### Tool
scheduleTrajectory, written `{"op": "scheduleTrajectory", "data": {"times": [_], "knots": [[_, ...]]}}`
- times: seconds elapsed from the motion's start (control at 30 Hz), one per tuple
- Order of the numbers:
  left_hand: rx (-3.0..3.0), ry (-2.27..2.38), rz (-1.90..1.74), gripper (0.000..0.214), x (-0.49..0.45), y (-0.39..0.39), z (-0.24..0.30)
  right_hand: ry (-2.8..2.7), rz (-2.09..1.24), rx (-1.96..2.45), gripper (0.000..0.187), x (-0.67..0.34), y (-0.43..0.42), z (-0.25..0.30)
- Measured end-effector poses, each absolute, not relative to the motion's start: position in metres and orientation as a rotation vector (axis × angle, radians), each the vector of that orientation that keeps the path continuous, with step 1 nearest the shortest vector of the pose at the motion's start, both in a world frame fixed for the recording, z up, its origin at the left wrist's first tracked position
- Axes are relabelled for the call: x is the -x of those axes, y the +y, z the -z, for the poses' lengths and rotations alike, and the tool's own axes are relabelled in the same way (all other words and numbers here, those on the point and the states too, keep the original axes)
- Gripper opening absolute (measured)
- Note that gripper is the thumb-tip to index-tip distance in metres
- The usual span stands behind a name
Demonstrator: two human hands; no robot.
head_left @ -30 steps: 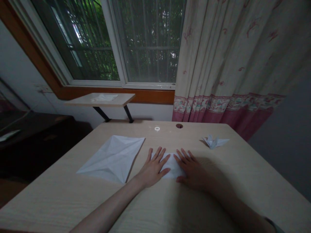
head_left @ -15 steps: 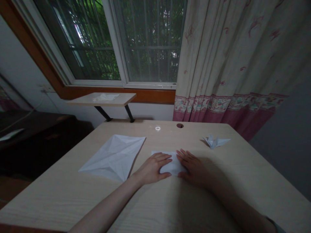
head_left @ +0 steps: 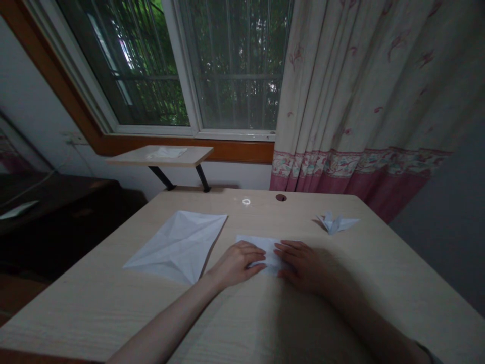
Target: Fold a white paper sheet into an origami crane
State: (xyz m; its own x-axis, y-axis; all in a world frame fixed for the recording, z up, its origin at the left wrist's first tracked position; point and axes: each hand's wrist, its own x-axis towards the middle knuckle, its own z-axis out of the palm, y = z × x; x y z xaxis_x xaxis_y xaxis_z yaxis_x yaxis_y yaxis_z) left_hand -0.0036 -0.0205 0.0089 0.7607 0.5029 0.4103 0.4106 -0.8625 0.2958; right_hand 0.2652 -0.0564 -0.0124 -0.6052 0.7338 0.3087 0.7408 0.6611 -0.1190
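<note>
A small folded white paper [head_left: 259, 242] lies on the pale wooden table [head_left: 265, 318] in front of me. My left hand [head_left: 237, 263] rests on the paper's left part with its fingers bent and held together, pointing right. My right hand [head_left: 303, 260] presses on the paper's right part, fingers together and pointing left. The fingertips of the two hands nearly meet over the paper. Both hands hide the near edge of the paper.
A large creased white sheet [head_left: 178, 245] lies flat to the left of my hands. A small folded paper figure [head_left: 335, 222] sits at the right rear. A cable hole [head_left: 281, 197] is near the far edge. Beyond are a small shelf [head_left: 162, 155], a window and a curtain [head_left: 359, 101].
Both hands went from flat with spread fingers to bent fingers drawn together, and they slid toward me, uncovering the far strip of the folded paper.
</note>
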Motion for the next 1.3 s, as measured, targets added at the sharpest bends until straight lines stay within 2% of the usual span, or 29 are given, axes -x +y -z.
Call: {"op": "scheduleTrajectory", "data": {"times": [0.27,0.4,0.57,0.97,1.3], "knots": [[-2.911,0.67,-0.886,0.027,0.005,-0.022,-0.012,-2.479,0.234,1.01,0.036,-0.264,-0.062,0.01],[-2.952,0.675,-0.926,0.023,0.007,-0.023,-0.018,-2.393,0.378,0.951,0.035,-0.261,-0.062,0.006],[-2.978,0.861,-0.975,0.034,0.01,-0.023,-0.021,-2.257,0.494,1.003,0.041,-0.263,-0.062,0.005],[-2.724,0.781,-1.669,0.047,0.013,-0.027,-0.013,-2.016,0.715,1.028,0.042,-0.261,-0.071,-0.005],[-2.784,1.015,-1.591,0.024,0.015,-0.022,-0.01,-1.987,0.788,1.15,0.026,-0.259,-0.063,-0.001]]}}
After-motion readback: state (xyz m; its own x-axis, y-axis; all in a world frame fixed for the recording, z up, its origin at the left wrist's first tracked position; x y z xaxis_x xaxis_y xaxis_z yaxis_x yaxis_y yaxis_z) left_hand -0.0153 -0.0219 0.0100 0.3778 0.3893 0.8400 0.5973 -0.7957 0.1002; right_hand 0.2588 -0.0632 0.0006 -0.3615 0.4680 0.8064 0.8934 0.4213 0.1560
